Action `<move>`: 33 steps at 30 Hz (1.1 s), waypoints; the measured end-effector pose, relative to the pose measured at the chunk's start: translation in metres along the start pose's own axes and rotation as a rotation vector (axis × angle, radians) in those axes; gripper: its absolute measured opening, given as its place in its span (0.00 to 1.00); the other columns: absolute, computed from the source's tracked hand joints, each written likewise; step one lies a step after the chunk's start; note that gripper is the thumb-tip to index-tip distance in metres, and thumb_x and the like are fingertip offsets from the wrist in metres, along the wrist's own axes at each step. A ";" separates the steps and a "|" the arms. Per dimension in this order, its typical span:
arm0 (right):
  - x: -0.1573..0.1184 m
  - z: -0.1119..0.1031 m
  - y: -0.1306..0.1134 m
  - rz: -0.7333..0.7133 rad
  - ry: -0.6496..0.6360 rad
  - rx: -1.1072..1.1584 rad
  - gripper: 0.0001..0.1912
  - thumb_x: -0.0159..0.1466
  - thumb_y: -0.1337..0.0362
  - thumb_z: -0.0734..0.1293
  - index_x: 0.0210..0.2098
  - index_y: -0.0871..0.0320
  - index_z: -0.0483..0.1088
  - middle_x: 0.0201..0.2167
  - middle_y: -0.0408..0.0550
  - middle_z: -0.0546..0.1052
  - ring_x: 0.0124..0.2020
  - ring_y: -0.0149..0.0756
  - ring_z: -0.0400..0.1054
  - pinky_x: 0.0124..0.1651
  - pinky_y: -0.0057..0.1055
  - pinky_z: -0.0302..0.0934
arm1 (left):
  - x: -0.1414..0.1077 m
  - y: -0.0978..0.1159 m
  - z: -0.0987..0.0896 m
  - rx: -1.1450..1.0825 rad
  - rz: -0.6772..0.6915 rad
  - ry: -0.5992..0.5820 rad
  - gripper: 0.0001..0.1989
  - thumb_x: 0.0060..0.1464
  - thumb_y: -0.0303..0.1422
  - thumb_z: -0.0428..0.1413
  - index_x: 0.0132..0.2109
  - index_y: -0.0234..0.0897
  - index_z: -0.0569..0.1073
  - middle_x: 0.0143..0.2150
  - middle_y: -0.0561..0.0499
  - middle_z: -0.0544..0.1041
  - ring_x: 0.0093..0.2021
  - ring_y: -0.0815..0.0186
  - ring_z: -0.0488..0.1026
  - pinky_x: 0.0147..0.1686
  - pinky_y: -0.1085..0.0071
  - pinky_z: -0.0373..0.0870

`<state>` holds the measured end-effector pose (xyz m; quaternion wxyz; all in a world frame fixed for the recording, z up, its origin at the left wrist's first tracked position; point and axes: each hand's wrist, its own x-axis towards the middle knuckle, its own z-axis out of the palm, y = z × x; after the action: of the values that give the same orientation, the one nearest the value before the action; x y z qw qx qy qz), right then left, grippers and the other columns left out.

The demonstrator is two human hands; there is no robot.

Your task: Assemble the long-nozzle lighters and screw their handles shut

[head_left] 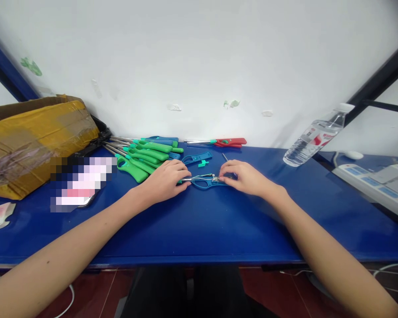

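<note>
A blue lighter handle half [204,183] lies open-side up on the desk, with its inner parts and a thin wire showing. At its left end my left hand [167,181] is closed around the lighter's metal tube, most of which the fingers hide. My right hand [239,176] pinches at the right part of the same handle, by the small metal inner parts; its fingertips cover what they grip. A thin metal rod [224,157] sticks out behind the right fingers. Just beyond lie the other blue handle half [197,157] and a small turquoise trigger piece [203,163].
Several green and blue long-nosed lighters [149,152] are piled at the left, and red ones [230,142] lie against the wall. A taped cardboard box [40,145] and a blurred-out phone [86,183] are further left. Right stand a tilted-looking water bottle [315,137] and a power strip [378,185].
</note>
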<state>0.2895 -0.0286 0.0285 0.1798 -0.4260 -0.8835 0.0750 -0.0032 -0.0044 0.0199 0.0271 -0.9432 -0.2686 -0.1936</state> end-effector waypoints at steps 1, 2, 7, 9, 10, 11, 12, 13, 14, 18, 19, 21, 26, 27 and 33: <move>0.000 0.001 0.000 0.004 0.010 -0.003 0.10 0.68 0.60 0.63 0.40 0.56 0.76 0.44 0.51 0.78 0.45 0.42 0.72 0.50 0.41 0.65 | 0.000 0.000 0.000 -0.001 0.001 0.000 0.10 0.62 0.33 0.55 0.46 0.34 0.78 0.45 0.43 0.78 0.51 0.55 0.72 0.54 0.56 0.68; 0.000 0.002 -0.001 0.008 0.025 -0.006 0.11 0.68 0.60 0.63 0.42 0.56 0.76 0.44 0.51 0.78 0.47 0.43 0.71 0.51 0.42 0.65 | 0.000 0.001 0.000 -0.001 0.002 0.001 0.10 0.62 0.33 0.55 0.46 0.34 0.78 0.45 0.43 0.78 0.51 0.55 0.72 0.54 0.56 0.68; 0.006 0.015 -0.006 0.012 0.142 -0.031 0.15 0.70 0.60 0.60 0.50 0.56 0.73 0.49 0.53 0.77 0.53 0.46 0.70 0.58 0.47 0.62 | 0.000 0.001 0.001 0.010 0.005 -0.003 0.11 0.63 0.34 0.54 0.47 0.35 0.78 0.46 0.42 0.78 0.52 0.54 0.72 0.54 0.55 0.68; 0.010 0.021 -0.008 0.008 0.156 -0.020 0.16 0.71 0.61 0.58 0.52 0.57 0.72 0.50 0.55 0.76 0.53 0.46 0.70 0.58 0.47 0.63 | 0.000 0.000 0.002 0.006 0.008 -0.001 0.11 0.63 0.33 0.54 0.46 0.36 0.78 0.46 0.43 0.78 0.52 0.54 0.71 0.55 0.55 0.68; 0.012 0.024 -0.009 0.009 0.159 -0.015 0.16 0.71 0.62 0.57 0.52 0.57 0.72 0.51 0.55 0.76 0.53 0.46 0.70 0.57 0.47 0.63 | 0.000 0.000 0.003 0.003 0.008 0.000 0.10 0.63 0.33 0.54 0.46 0.36 0.78 0.45 0.43 0.78 0.53 0.54 0.71 0.55 0.55 0.67; 0.014 0.027 -0.010 0.012 0.166 -0.010 0.17 0.71 0.62 0.57 0.52 0.57 0.73 0.50 0.55 0.76 0.52 0.46 0.70 0.57 0.47 0.64 | 0.000 0.000 0.003 0.001 0.009 -0.001 0.10 0.63 0.33 0.54 0.46 0.36 0.78 0.45 0.43 0.78 0.53 0.54 0.71 0.55 0.55 0.67; 0.016 0.029 -0.011 0.015 0.172 -0.006 0.17 0.71 0.63 0.57 0.51 0.58 0.73 0.50 0.56 0.77 0.51 0.45 0.70 0.56 0.46 0.64 | 0.000 0.000 0.003 0.000 0.009 -0.003 0.10 0.63 0.33 0.53 0.45 0.36 0.78 0.45 0.43 0.78 0.52 0.54 0.71 0.55 0.55 0.67; 0.017 0.031 -0.011 0.016 0.176 -0.001 0.17 0.71 0.63 0.57 0.50 0.59 0.74 0.49 0.56 0.77 0.50 0.45 0.71 0.56 0.46 0.64 | 0.001 0.000 0.003 -0.001 0.009 -0.006 0.10 0.63 0.32 0.53 0.45 0.36 0.79 0.45 0.43 0.78 0.52 0.54 0.71 0.55 0.56 0.67; 0.018 0.032 -0.012 0.016 0.176 0.003 0.16 0.71 0.63 0.58 0.49 0.59 0.75 0.48 0.56 0.77 0.50 0.45 0.71 0.55 0.45 0.65 | 0.001 0.000 0.003 -0.002 0.009 -0.009 0.10 0.63 0.32 0.53 0.45 0.37 0.79 0.45 0.43 0.78 0.52 0.55 0.71 0.55 0.56 0.67; 0.018 0.036 -0.014 0.008 0.151 0.016 0.15 0.70 0.63 0.60 0.47 0.60 0.76 0.45 0.56 0.79 0.49 0.45 0.70 0.54 0.44 0.65 | 0.001 0.000 0.003 -0.006 0.009 -0.013 0.11 0.64 0.32 0.52 0.45 0.37 0.79 0.44 0.44 0.78 0.51 0.56 0.72 0.55 0.56 0.67; 0.018 0.036 -0.014 0.008 0.148 0.017 0.14 0.70 0.63 0.60 0.46 0.60 0.77 0.44 0.55 0.79 0.48 0.45 0.71 0.53 0.44 0.65 | 0.001 0.000 0.003 -0.004 0.009 -0.013 0.11 0.64 0.32 0.52 0.45 0.37 0.79 0.45 0.44 0.78 0.50 0.56 0.72 0.55 0.56 0.67; 0.018 0.036 -0.015 0.016 0.155 0.019 0.14 0.69 0.64 0.61 0.45 0.59 0.78 0.43 0.54 0.79 0.46 0.44 0.71 0.52 0.43 0.65 | 0.001 -0.001 0.003 0.001 0.008 -0.010 0.11 0.63 0.31 0.52 0.45 0.36 0.79 0.44 0.44 0.78 0.51 0.55 0.72 0.55 0.56 0.67; 0.017 0.038 -0.014 0.035 0.172 0.048 0.13 0.69 0.63 0.62 0.44 0.56 0.79 0.43 0.52 0.80 0.45 0.42 0.72 0.50 0.41 0.66 | 0.001 -0.002 0.003 0.015 -0.006 0.006 0.10 0.63 0.31 0.53 0.45 0.35 0.79 0.44 0.44 0.79 0.54 0.54 0.70 0.57 0.54 0.67; 0.017 0.038 -0.014 0.033 0.173 0.053 0.13 0.69 0.63 0.62 0.44 0.56 0.79 0.43 0.51 0.80 0.45 0.42 0.72 0.50 0.41 0.67 | 0.001 -0.002 0.004 0.012 -0.005 0.006 0.10 0.63 0.31 0.53 0.44 0.36 0.79 0.44 0.44 0.79 0.54 0.54 0.70 0.57 0.54 0.66; 0.017 0.037 -0.015 0.039 0.187 0.051 0.13 0.69 0.63 0.62 0.44 0.54 0.80 0.45 0.51 0.80 0.46 0.43 0.72 0.50 0.42 0.67 | 0.000 -0.003 0.005 -0.025 -0.006 0.023 0.10 0.63 0.30 0.53 0.41 0.38 0.80 0.42 0.44 0.79 0.53 0.54 0.71 0.55 0.54 0.68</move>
<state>0.2549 -0.0242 0.0026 0.2706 -0.4436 -0.8522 0.0607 -0.0026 -0.0013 0.0150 0.0177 -0.9404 -0.2684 -0.2079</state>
